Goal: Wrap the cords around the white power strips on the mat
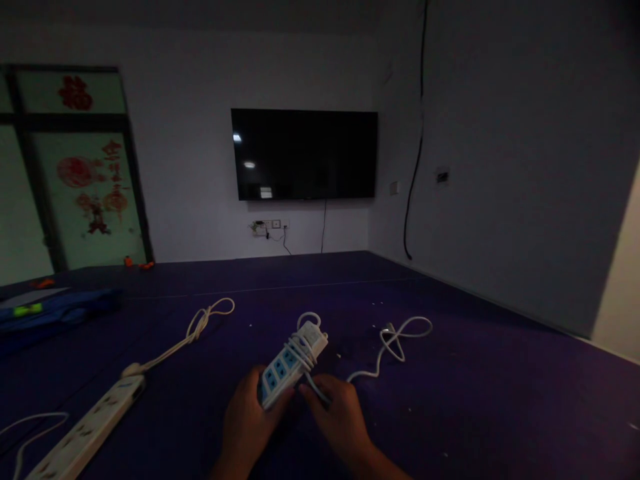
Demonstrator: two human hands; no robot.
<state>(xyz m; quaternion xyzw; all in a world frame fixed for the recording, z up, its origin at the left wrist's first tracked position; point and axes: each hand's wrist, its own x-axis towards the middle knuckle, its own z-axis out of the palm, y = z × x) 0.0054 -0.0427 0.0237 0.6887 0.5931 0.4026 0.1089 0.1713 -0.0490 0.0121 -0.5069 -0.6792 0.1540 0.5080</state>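
Note:
A white power strip with blue sockets tilts up in front of me, its near end gripped by my left hand. Several turns of white cord are wound around its far part. My right hand, just right of the strip, is closed on the cord close to those turns. From behind that hand the loose cord runs off to the right and ends in a loop on the purple surface. My right fingertips are partly hidden in the dim light.
A longer white power strip lies at left with its bundled cord. Blue cloth and small orange things lie farther left on the purple surface. A television hangs on the back wall.

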